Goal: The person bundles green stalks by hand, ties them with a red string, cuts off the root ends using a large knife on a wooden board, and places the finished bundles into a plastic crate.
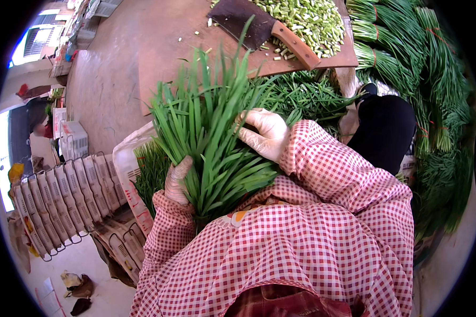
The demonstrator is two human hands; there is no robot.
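Note:
A big loose bunch of green garlic chives (211,127) stands upright before my chest, its flat leaves fanning out at the top. My left hand (178,181), in a pale glove, is closed round the bunch low on its left side; leaves hide most of its fingers. At the bunch's right edge, my right hand (265,134) in a whitish glove has its fingers curled toward the thumb, pinching some leaves. The bunch's lower end is hidden against my red-and-white checked sleeve and smock.
Ahead lies a brown board (164,68) with a wooden-handled cleaver (243,24) and a heap of chopped stems (322,26). Loose chives (312,98) lie below its edge. Banded chive bundles (375,26) fill the right. A white crate (129,145) holding chives and stacked crates (69,201) stand left.

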